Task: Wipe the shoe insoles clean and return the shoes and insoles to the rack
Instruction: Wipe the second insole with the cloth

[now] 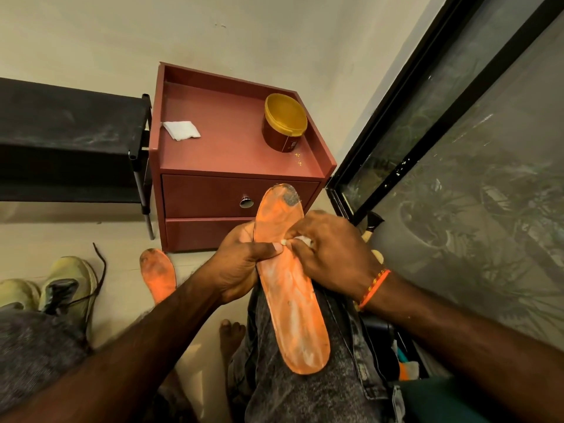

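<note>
An orange insole (293, 300) with white smears and a dark toe patch lies along my right thigh. My left hand (241, 264) grips its left edge, thumb across the top. My right hand (329, 254) holds a small white wipe (303, 239) pressed on the insole's middle. A second orange insole (158, 277), dirty at the toe, lies on the floor to the left. Two pale yellow-green shoes (65, 285) with dark laces sit on the floor at the lower left. The black shoe rack (70, 138) stands at the left against the wall.
A red-brown bedside cabinet (232, 166) stands ahead, carrying a folded white tissue (181, 130) and a jar with a yellow lid (283, 122). A dark-framed glass door (442, 132) runs along the right. A brush handle (370, 230) shows behind my right hand.
</note>
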